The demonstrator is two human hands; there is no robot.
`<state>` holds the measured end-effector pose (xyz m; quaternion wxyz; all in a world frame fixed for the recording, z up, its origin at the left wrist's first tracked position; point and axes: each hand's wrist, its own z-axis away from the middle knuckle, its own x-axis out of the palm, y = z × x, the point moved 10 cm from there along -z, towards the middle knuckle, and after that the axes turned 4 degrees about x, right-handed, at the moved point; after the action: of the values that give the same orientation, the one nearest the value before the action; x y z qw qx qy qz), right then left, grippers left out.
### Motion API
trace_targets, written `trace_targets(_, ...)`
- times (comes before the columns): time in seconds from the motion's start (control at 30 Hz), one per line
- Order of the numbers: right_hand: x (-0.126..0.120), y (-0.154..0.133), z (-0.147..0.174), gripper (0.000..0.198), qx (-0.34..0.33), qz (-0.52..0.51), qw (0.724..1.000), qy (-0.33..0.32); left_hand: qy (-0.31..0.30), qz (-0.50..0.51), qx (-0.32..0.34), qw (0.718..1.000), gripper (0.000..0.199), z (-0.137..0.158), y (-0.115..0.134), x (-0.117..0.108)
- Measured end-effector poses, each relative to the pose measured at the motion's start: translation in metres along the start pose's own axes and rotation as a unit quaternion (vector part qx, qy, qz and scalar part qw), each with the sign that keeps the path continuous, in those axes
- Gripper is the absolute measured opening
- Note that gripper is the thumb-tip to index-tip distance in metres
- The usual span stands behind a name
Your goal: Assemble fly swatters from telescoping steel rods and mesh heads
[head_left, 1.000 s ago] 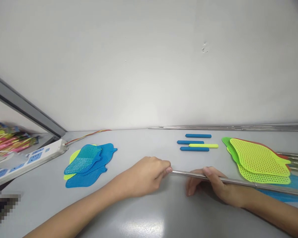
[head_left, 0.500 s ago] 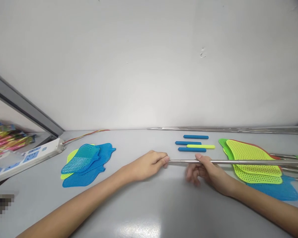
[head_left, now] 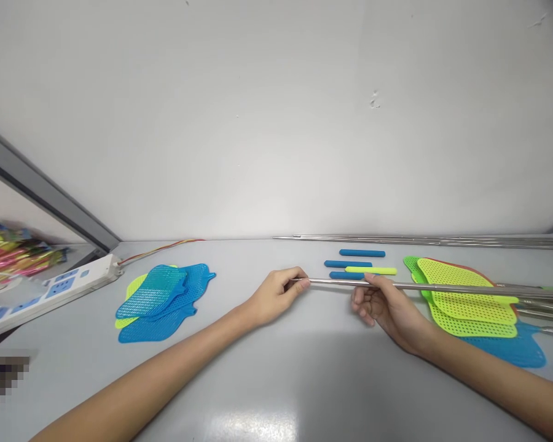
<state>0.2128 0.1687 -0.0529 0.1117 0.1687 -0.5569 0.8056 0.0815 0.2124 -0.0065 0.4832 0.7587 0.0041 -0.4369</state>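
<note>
Both hands are on one thin metal telescopic rod (head_left: 421, 286) that runs level across the middle and off the right edge. My left hand (head_left: 279, 296) pinches its thin left end between thumb and fingers. Further right, my right hand (head_left: 389, 310) has its thumb over the rod and its other fingers curled below, palm turned up. Just beyond the rod lie several blue handle sleeves (head_left: 362, 253) and a yellow one (head_left: 378, 271). The rod passes over yellow mesh fly swatter heads (head_left: 470, 313) at the right, with a blue head (head_left: 525, 350) under them.
A pile of blue and yellow swatter heads (head_left: 161, 319) lies at the left. Beside it is a white power strip (head_left: 78, 279) with a cable. More metal rods (head_left: 419, 240) lie along the wall. Colourful packets (head_left: 13, 252) are at the far left, past a grey frame post (head_left: 50, 196).
The rod and both hands have shifted slightly away from me, toward the sleeves. The rod's left end has risen in view, and my right fingers, blurred before, are now curled and clearer.
</note>
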Motion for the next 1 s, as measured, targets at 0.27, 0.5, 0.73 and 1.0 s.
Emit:
trace_targets(0.27, 0.002, -0.001, 0.002, 0.039, -0.005, -0.002, 1.0, -0.01, 0.007, -0.017, 0.012, 1.0, 0.028, -0.001, 0.005, -0.001)
trace_targets(0.5, 0.004, -0.001, 0.0, 0.039, -0.009, -0.003, 1.0, -0.02, 0.012, -0.043, 0.023, 0.999, 0.029, 0.0, 0.007, -0.001)
trace_targets(0.73, 0.005, -0.002, 0.001, 0.038, -0.015, 0.0, 0.999, -0.032, 0.007, -0.065, 0.028, 0.997, 0.029, -0.001, 0.009, 0.0)
trace_targets(1.0, 0.011, -0.004, 0.0, 0.039, -0.016, -0.01, 0.997, -0.077, -0.033, -0.124, 0.05, 0.99, 0.032, 0.003, 0.014, 0.008)
